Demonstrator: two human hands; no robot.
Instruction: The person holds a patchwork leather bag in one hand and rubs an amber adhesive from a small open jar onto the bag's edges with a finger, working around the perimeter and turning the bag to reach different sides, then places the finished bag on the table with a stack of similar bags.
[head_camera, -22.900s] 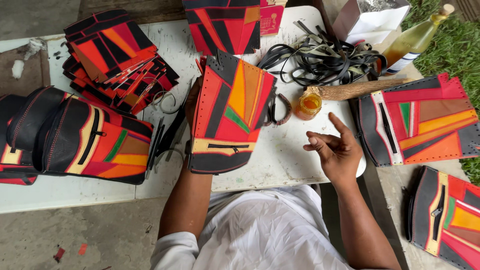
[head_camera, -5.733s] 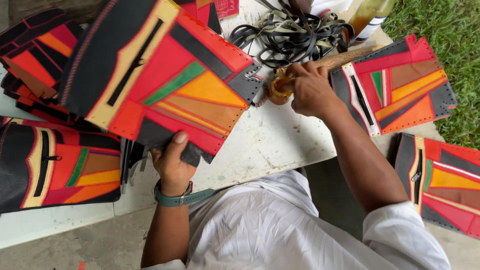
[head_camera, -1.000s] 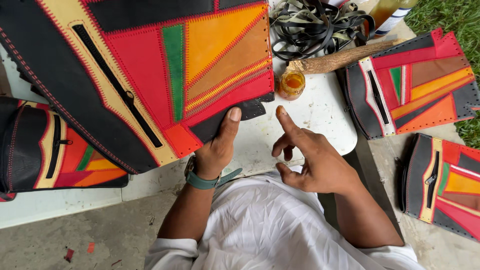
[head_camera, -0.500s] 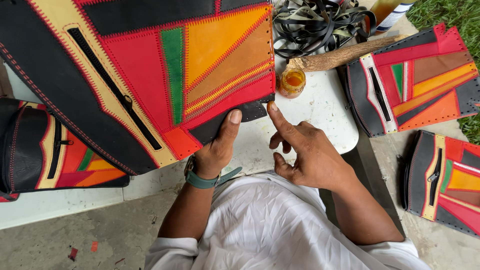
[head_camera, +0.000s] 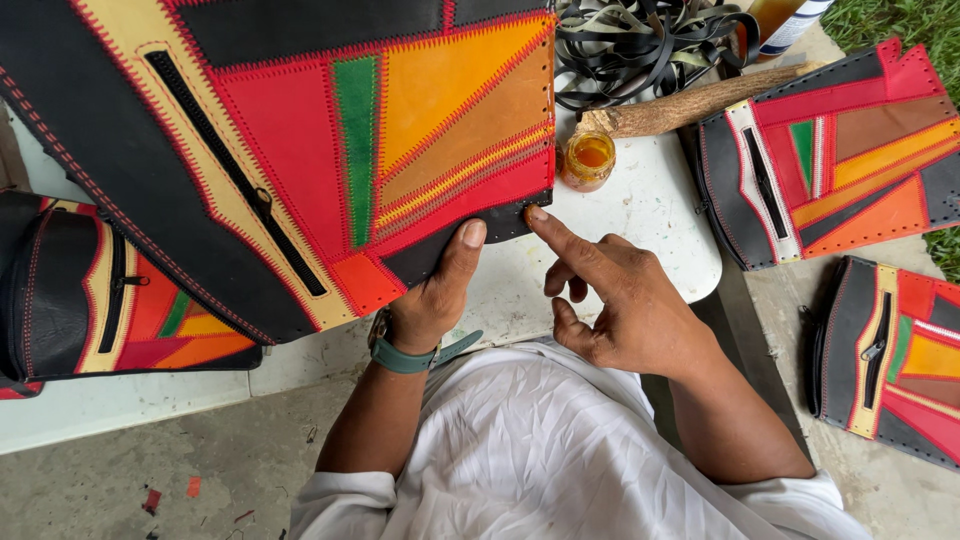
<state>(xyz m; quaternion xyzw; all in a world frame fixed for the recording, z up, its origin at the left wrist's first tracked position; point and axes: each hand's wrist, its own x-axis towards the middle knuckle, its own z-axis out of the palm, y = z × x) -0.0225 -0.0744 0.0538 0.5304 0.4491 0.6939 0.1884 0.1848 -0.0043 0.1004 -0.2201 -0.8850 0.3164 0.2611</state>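
A large patchwork leather panel in black, red, orange, green and cream, with a black zip, fills the upper left. My left hand, wearing a green wrist strap, grips its lower black edge with the thumb on top. My right hand has the index finger stretched out, its tip touching the panel's lower right corner by the punched holes; the other fingers are curled and hold nothing.
A small glass jar of amber liquid stands on the white table beside a wooden stick and a tangle of black straps. More patchwork pieces lie at left, right and lower right.
My right index finger has moved up and left until its tip touches the panel's lower corner. The panel has stayed in my left hand.
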